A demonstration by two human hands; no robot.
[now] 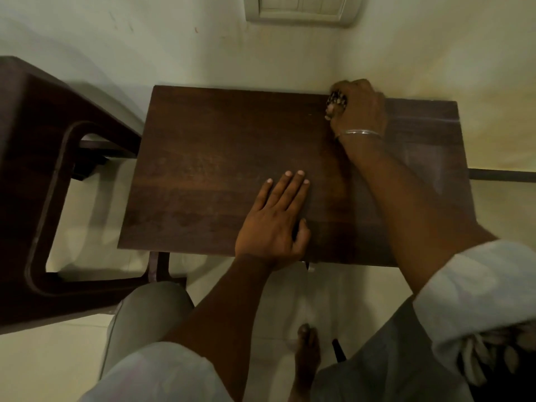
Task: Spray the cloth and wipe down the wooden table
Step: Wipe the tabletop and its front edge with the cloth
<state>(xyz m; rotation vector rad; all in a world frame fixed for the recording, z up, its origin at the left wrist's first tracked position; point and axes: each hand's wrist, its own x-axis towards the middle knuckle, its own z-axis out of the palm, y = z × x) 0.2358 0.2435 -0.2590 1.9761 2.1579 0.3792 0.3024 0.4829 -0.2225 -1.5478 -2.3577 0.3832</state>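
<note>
Two hands are seen on the wooden bench (pixel 220 169): the left hand (pixel 274 221) is laid flat and open, while the right hand (pixel 359 108) is closed around the bunched cloth (pixel 336 100) at the far edge, judged soft, light and best held wadded.

A dark brown wooden table (pixel 232 169) is showing reddish grain under the left hand's fingers (pixel 293 187), and a dark, light-speckled cloth (pixel 336 101) is peeking between the right hand's fingers (pixel 358 91).
</note>
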